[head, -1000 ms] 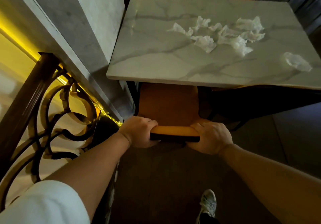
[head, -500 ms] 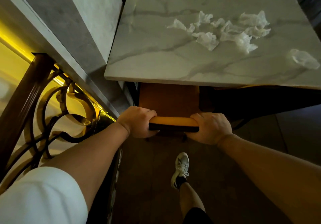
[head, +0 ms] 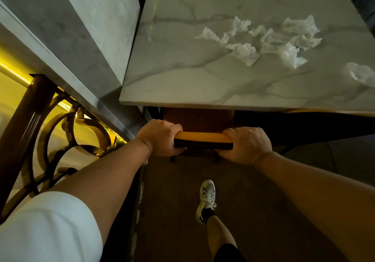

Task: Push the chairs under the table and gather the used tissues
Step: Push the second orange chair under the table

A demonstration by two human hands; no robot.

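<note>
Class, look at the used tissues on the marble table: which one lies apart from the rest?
The lone crumpled tissue near the table's right edge; the other tissues sit bunched together mid-table.

Chair (head: 203, 137): orange top rail with dark back face, seat mostly tucked under the near edge of the surface (head: 172, 83). White marble-look top with grey veins. Tissues (head: 263, 40): crumpled white cluster, far right of centre on the surface, pieces touching or just beside each other. One more crumpled piece (head: 360, 74) apart at the right edge.
</note>
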